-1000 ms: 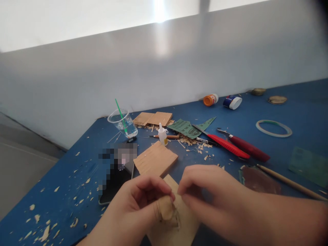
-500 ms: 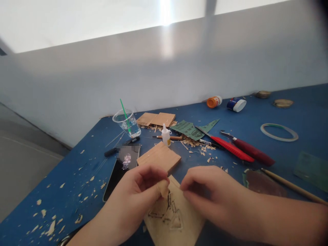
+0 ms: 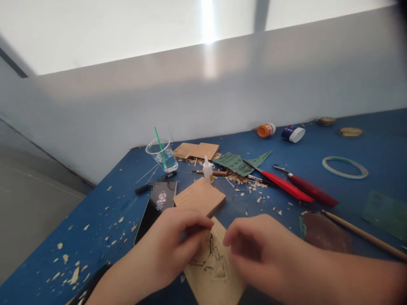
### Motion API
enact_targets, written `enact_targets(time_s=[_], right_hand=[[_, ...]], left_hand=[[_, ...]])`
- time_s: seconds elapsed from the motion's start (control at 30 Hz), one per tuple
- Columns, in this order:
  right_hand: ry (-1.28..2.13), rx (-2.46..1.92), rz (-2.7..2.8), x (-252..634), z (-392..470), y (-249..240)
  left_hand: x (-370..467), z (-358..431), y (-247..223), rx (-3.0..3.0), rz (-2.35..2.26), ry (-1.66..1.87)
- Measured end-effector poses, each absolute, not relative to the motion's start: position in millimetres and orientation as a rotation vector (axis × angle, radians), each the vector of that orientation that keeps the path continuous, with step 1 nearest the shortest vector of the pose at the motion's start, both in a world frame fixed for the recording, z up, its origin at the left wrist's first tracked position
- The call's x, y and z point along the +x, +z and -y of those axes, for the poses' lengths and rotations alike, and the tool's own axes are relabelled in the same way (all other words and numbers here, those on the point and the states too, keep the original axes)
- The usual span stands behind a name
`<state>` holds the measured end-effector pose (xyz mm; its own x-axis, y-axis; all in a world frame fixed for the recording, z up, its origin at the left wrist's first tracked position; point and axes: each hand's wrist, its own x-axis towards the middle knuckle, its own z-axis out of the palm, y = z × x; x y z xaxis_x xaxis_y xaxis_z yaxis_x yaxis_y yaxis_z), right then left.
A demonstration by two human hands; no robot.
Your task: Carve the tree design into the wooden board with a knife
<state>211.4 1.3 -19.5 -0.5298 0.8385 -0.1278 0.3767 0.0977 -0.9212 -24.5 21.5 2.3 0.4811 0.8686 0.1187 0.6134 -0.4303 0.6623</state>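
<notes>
A pale wooden board [image 3: 216, 292] with dark-outlined carved grooves and a small triangle lies below both hands. My left hand [image 3: 174, 245] is over the board's left side, thumb and forefinger curled into a pinch; what is between them, if anything, is blurred. Over the right edge, my right hand [image 3: 267, 250] has its fingers curled in, and I cannot make out anything in them. A thicker wooden block [image 3: 200, 197] sits just beyond the board. Left of it lies a phone [image 3: 159, 203], partly behind my left hand.
Behind the block stand a small white glue bottle [image 3: 207, 170] and a plastic cup [image 3: 165, 159] with a green straw. Rightward lie a red-handled knife [image 3: 288, 186], a dark red-handled tool [image 3: 313, 190], green sandpaper [image 3: 233, 163] and a wooden stick [image 3: 362, 233]. Wood shavings [image 3: 74, 275] litter the blue table.
The small tan piece seen earlier in my left finger pinch no longer shows. My left hand has turned slightly, and the camera view has shifted a little.
</notes>
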Motion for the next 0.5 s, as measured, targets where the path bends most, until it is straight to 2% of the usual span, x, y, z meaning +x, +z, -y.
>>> enact_targets(time_s=[0.23, 0.37, 0.5], right_hand=[[1.498, -1.175, 1.998, 208.9, 22.6, -20.2], [1.314, -1.067, 2.117, 209.2, 17.0, -38.0], [1.182, -0.742, 2.447, 208.4, 9.7, -68.2]], left_hand=[[-24.4, -17.6, 1.8, 2.296, -0.94, 0.389], [-24.9, -17.2, -1.1, 2.329, -0.879, 0.373], [-25.5, -16.4, -1.2, 2.32, -0.885, 0.385]])
